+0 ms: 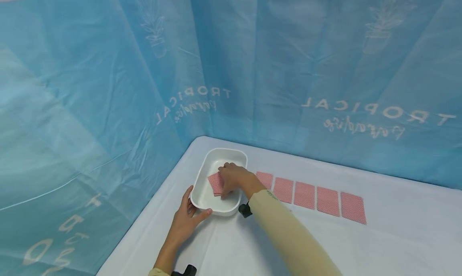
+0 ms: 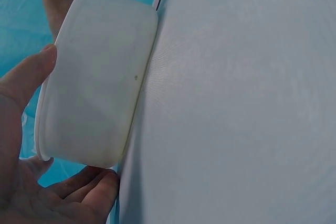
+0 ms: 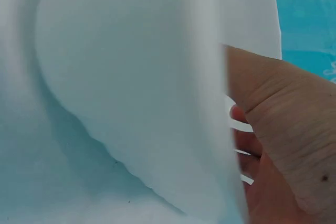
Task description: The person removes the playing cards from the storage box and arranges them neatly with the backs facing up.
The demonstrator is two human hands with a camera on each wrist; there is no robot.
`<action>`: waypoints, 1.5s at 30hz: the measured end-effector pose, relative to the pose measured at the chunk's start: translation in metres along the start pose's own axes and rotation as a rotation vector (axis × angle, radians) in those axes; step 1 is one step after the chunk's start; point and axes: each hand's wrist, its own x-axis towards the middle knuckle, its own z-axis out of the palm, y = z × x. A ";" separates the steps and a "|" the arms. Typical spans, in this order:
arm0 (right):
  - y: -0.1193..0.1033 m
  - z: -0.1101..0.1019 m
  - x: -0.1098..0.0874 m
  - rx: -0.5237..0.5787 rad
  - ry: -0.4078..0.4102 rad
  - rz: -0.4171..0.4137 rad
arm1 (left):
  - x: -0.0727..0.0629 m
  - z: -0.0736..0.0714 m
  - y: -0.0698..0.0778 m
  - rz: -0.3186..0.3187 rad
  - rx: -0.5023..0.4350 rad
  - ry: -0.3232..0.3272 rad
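A white plastic tub (image 1: pixel 199 187) stands on the table's left part. My left hand (image 1: pixel 183 226) holds its near left corner; in the left wrist view the thumb (image 2: pixel 32 74) lies at the rim and the other fingers curl against the side wall. Inside the tub are playing cards (image 1: pixel 215 183) with red-and-white patterned backs, a few overlapping. My right hand (image 1: pixel 234 179) reaches over the tub's right wall and grips these cards by their right part, covering that side. In the right wrist view the tub wall (image 3: pixel 126 87) hides the cards and fingertips.
Several playing cards (image 1: pixel 304 195) with the same red backs lie in a row to the right of the tub, the leftmost partly behind my right wrist. White cloth (image 1: pixel 397 195) covers the table. Blue printed curtains (image 1: pixel 288 67) hang along its back and left edges.
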 end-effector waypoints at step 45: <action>0.002 0.001 0.002 0.014 0.029 -0.008 | 0.001 0.001 -0.005 -0.021 0.053 0.025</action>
